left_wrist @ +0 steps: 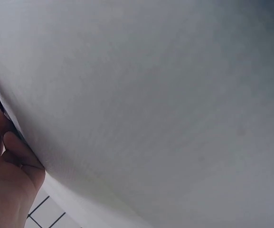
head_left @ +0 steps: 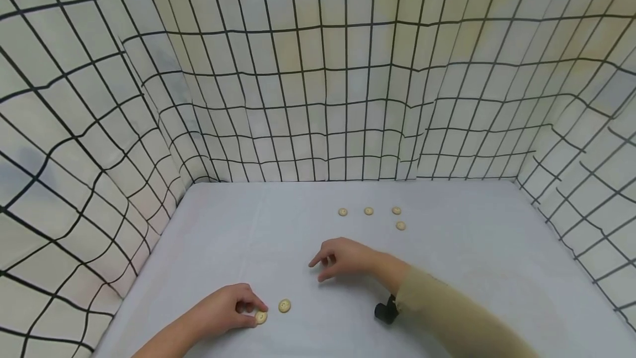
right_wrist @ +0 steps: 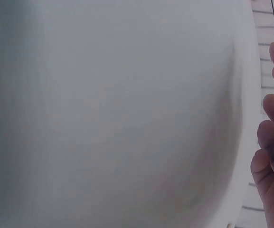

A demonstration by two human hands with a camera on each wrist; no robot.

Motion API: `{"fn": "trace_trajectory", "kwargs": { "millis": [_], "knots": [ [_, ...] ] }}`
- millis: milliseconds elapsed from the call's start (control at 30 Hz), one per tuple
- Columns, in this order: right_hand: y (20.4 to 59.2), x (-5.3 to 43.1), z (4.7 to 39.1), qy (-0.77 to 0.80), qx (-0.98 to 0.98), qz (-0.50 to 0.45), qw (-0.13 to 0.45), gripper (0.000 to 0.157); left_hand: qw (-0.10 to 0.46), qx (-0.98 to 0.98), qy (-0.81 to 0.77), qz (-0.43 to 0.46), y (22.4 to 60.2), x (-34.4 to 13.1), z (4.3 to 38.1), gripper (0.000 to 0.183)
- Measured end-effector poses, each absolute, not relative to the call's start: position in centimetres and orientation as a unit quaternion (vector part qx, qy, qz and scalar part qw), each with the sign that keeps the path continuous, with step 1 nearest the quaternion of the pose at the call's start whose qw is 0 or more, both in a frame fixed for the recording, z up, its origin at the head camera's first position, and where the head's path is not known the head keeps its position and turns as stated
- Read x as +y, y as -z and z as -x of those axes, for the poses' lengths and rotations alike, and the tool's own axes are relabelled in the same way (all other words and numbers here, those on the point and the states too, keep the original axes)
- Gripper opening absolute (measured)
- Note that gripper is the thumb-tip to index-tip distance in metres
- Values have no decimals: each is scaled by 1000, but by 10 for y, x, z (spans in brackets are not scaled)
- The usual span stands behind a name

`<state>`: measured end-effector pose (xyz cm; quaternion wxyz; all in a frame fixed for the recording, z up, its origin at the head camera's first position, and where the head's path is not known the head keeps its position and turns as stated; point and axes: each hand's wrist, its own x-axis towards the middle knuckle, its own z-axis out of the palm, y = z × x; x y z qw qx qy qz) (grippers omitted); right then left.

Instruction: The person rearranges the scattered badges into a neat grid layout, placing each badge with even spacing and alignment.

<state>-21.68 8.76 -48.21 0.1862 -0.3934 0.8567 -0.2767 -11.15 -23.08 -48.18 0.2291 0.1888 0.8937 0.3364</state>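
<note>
In the head view my left hand [head_left: 226, 311] pinches a round beige button [head_left: 261, 317] between thumb and fingertips, low over the white tabletop. Just right of it lies a second beige button [head_left: 285, 305]. My right hand [head_left: 348, 258] hovers near the middle with its fingers loosely bent and nothing in them. The left wrist view shows my left palm and curled fingers [left_wrist: 15, 147] at the left edge, with the button out of sight. At the right edge of the right wrist view, my right hand's fingers [right_wrist: 268, 137] are spread apart.
Farther back, three buttons form a row: left [head_left: 343, 212], middle [head_left: 369, 211] and right [head_left: 396, 210]. Another button [head_left: 401, 226] lies just in front of the right one. White walls with a black grid [head_left: 323, 98] enclose the white table [head_left: 472, 247]. A black wrist camera [head_left: 386, 311] hangs under the right sleeve.
</note>
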Motion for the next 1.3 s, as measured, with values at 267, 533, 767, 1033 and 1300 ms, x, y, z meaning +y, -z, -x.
{"fn": "trace_trajectory", "kwargs": {
  "millis": [267, 533, 767, 1033, 1300],
  "knots": [
    [481, 58, 200, 247, 840, 437, 204, 30, 228, 893, -334, -196, 482, -230, 112, 17],
    [485, 30, 193, 220, 824, 478, 208, 29, 230, 888, -342, -205, 482, -233, 113, 17],
    [485, 19, 186, 209, 825, 473, 227, 29, 233, 884, -348, -207, 483, -233, 114, 17],
    [485, 16, 183, 187, 829, 481, 217, 26, 232, 882, -352, -210, 486, -235, 115, 18],
    [485, 14, 183, 168, 834, 484, 208, 22, 236, 883, -352, -203, 485, -234, 114, 18]
  ]
}}
